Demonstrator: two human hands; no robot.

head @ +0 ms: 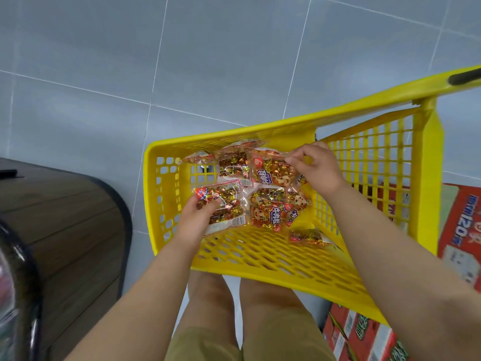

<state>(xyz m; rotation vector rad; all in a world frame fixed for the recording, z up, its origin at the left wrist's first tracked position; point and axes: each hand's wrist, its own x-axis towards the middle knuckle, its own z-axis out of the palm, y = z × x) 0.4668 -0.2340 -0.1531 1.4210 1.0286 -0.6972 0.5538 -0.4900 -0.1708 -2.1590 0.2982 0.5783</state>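
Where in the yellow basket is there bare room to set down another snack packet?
Bare mesh runs along the basket near side, between its near rim, the barcode packet that the left hand grips and the small packet by the right wall. The far half is crowded: overlapping packets fill it, up to the red packet that the right hand pinches.

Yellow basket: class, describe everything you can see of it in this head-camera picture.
The yellow basket looks like moulded plastic, with lattice walls and floor, a solid rim and a long yellow bar ending in a black grip at upper right. Seen from above, it sits over a grey tiled floor, its near wall by the person's knees. Bags of wrapped sweets lie inside. The left hand grips the near-left bag; the right hand pinches the far-right bag. Red cartons show beside its right wall.
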